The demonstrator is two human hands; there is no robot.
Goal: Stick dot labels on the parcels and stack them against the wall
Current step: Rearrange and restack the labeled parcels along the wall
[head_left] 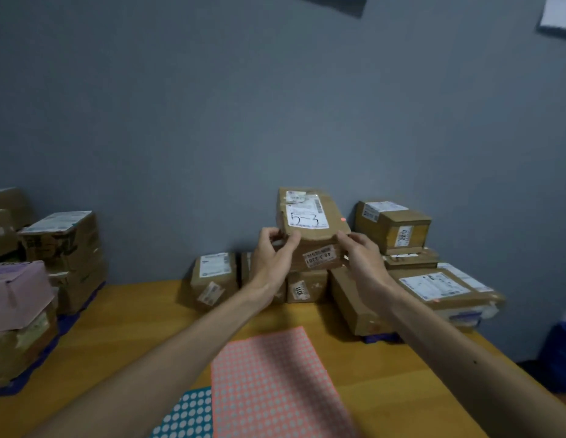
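At six o'clock, a pink dot sheet (275, 384) and a teal sheet (188, 412) are lying on the table (133, 314). Beyond them, my left hand (273, 254) and right hand (362, 257) are gripping a parcel's (310, 222) near corners, holding it atop the stack (392, 229) at twelve o'clock, against the wall (275, 105). Its red dot (343, 219) is showing, so labelling here looks done. Boxes at nine o'clock (63, 248) are seemingly waiting.
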